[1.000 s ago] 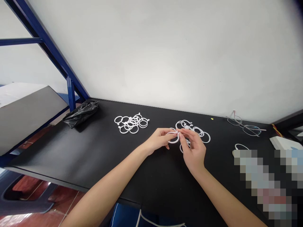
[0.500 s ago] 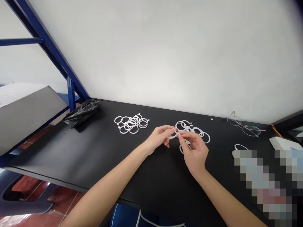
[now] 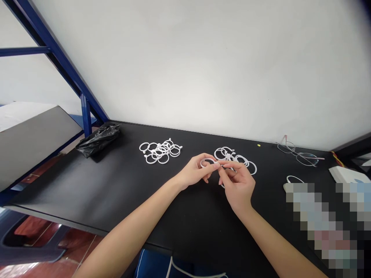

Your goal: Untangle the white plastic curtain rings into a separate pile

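A white curtain ring [image 3: 202,161] is held above the black table. My left hand [image 3: 194,170] pinches it between thumb and fingers, the loop lying over the fingers. My right hand [image 3: 238,182] is closed at the ring's right end, thumb and fingertips meeting beside the left thumb; the small part between them is mostly hidden. Behind my right hand lies a loose pile of white rings [image 3: 222,153], partly covered by the fingers. A second pile of white rings [image 3: 164,148], several with small knobs, rests to the left of my left hand.
The black table [image 3: 87,185] meets a white wall. At the left back lies a crumpled black plastic bag [image 3: 100,141] by a blue metal frame [image 3: 86,116]. Eyeglasses [image 3: 307,158] and a white box [image 3: 344,175] are on the right, near a blurred-out patch. A blue chair [image 3: 34,247] stands lower left.
The held ring has tipped up and left, so its loop now shows above my left fingers. My right fingertips have shifted slightly; both hands stay in nearly the same place.
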Action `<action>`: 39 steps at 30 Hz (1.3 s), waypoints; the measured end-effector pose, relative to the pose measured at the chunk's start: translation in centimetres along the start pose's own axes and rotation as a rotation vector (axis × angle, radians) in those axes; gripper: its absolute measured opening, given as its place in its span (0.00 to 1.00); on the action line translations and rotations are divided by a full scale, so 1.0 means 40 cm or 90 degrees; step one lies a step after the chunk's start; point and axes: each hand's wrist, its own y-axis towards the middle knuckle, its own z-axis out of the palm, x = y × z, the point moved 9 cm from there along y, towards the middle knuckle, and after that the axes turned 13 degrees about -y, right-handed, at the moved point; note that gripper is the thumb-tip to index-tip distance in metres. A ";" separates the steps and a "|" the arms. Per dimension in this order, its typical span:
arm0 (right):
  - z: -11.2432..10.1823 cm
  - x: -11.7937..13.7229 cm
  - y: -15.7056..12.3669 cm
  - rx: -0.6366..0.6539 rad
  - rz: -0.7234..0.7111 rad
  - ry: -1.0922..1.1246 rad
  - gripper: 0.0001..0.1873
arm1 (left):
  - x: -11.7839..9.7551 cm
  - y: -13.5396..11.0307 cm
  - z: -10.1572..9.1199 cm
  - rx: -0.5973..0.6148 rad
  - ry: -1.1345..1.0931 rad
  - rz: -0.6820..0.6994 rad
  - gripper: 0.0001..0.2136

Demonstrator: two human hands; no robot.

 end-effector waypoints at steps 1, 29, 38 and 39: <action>0.001 -0.001 0.000 0.005 -0.003 -0.006 0.08 | 0.001 0.001 -0.001 -0.005 -0.001 0.000 0.19; 0.101 0.009 -0.045 0.322 -0.169 -0.217 0.15 | -0.047 -0.028 -0.045 -0.151 0.165 0.156 0.31; 0.121 0.002 -0.063 0.383 -0.167 -0.204 0.15 | -0.035 -0.017 -0.054 -0.169 0.105 0.104 0.34; 0.122 0.000 -0.063 0.386 -0.166 -0.203 0.15 | -0.035 -0.016 -0.054 -0.168 0.101 0.102 0.34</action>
